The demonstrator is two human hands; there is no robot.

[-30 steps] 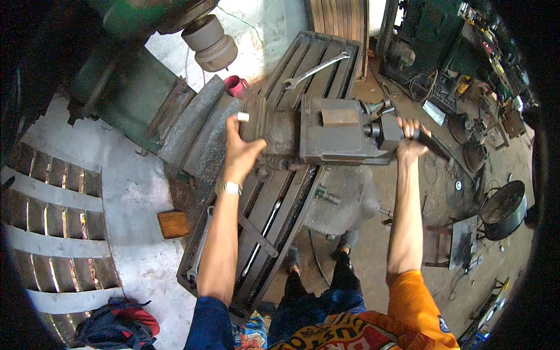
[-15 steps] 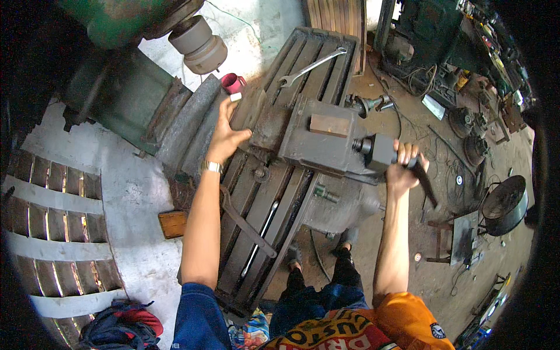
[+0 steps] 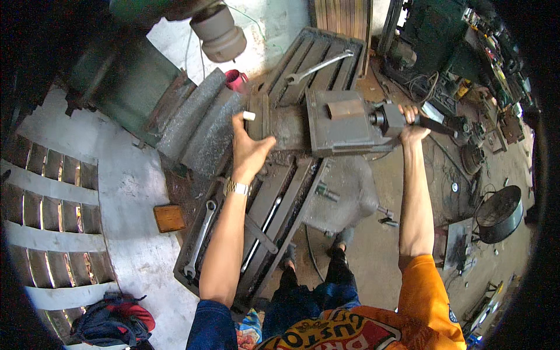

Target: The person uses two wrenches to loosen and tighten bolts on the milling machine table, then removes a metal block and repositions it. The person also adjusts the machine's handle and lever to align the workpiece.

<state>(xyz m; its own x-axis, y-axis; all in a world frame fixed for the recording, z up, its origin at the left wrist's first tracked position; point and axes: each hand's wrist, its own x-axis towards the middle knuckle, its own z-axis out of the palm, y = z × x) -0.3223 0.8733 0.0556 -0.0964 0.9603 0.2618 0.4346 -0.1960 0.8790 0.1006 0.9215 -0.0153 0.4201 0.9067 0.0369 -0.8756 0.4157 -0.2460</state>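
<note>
A grey machine vise (image 3: 341,131) lies across the slotted milling machine table (image 3: 201,274). My left hand (image 3: 251,154) grips the vise's left end, thumb along the near side and a white-wrapped fingertip at the end; its other fingers are hidden. On the right, my right hand (image 3: 413,129) is closed round the dark vise handle (image 3: 440,126), next to the block on the vise's screw. A small rusty block (image 3: 344,109) rests on top of the vise. One combination wrench (image 3: 318,67) lies on the table's far part, another (image 3: 201,240) on its near left.
A machine spindle head (image 3: 219,38) overhangs the far left. Beyond my left hand sits a pink mug (image 3: 235,80) beside metal-chip-covered guards (image 3: 201,125). A long shiny rod (image 3: 261,235) lies in a near slot. A round black pan (image 3: 499,214) stands right.
The vise has turned on the table: its right end swung away from me, its left end nearer. Both hands moved with it. The near-left wrench has come out from behind my left arm.
</note>
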